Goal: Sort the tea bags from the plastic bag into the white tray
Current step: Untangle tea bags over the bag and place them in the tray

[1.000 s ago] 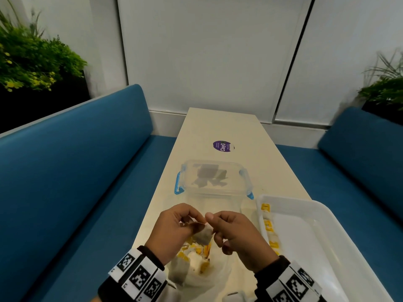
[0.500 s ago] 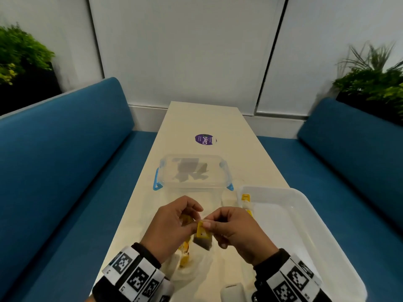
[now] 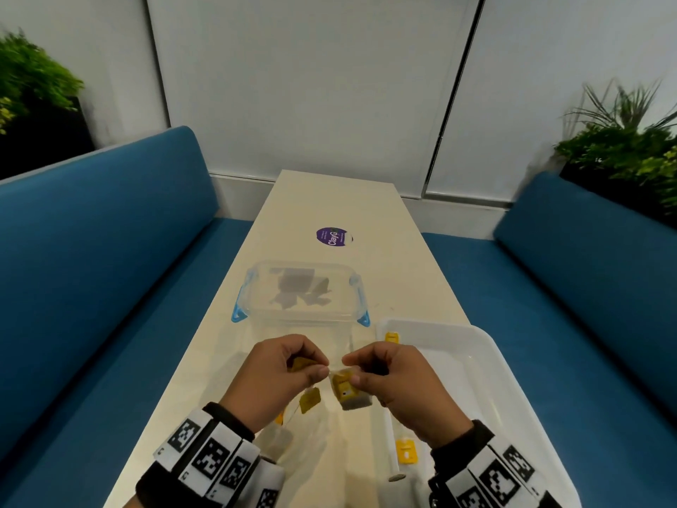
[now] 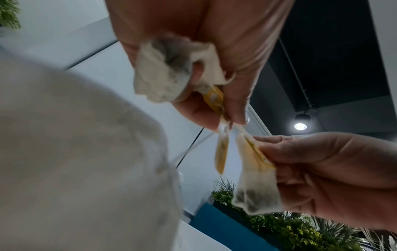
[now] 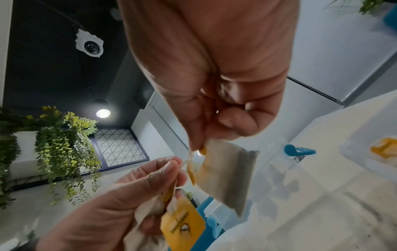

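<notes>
Just right of the hands, the white tray (image 3: 513,364) already holds a few yellow-tagged tea bags (image 3: 406,450) along its near-left wall, so the sorting looks begun but far from finished. The right hand (image 3: 399,383) pinches one tea bag (image 3: 353,395) by its top between thumb and fingers; it hangs above the worktop (image 3: 329,199), not yet over the tray. The left hand (image 3: 273,375) is curled round a crumpled tea bag (image 4: 163,74) and pinches tags and strings. Below the left hand lies the plastic bag (image 3: 293,445) with more yellow tags showing inside. Beyond both hands stands a clear lidded container (image 3: 300,291).
</notes>
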Demonstrator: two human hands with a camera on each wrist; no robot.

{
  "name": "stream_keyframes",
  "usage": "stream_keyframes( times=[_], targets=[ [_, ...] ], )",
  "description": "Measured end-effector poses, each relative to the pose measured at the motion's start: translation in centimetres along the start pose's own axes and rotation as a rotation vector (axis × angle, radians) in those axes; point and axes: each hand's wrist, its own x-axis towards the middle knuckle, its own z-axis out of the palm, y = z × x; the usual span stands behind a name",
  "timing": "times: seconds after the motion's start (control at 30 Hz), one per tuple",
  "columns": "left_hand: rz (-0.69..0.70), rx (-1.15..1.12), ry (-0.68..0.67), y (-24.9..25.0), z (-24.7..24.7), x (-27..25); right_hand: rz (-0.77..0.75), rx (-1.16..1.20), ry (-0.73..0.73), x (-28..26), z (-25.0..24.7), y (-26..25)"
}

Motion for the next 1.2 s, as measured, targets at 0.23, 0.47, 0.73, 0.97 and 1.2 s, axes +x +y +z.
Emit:
stream_keyframes(
  times=[0.23,0.47,0.73,0.97,1.2],
  targets=[
    [-0.008,0.035,-0.034,-0.4,0.3,0.5,-0.044,-0.106,-0.05,0.4,-0.1,0.4],
    [-0.035,0.057,-0.071,-0.6,0.2,0.2,-0.085,-0.173,0.01,0.4,0.6,1.0],
    [0.042,0.041,-0.012,-1.4,-0.5,-0.5,-0.072,-0.057,0.042,0.1,1.4,0.7],
    [0.045,-0.003,0.041,-1.8,-0.2,-1.3,-0.115,-0.091,0.066,-0.4,2.1,0.6],
    [-0.017,-0.099,-0.088,-3.0,-0.6,-1.1,-0.129,-0.213,0.118,-0.4,2.8,0.6]
  ],
)
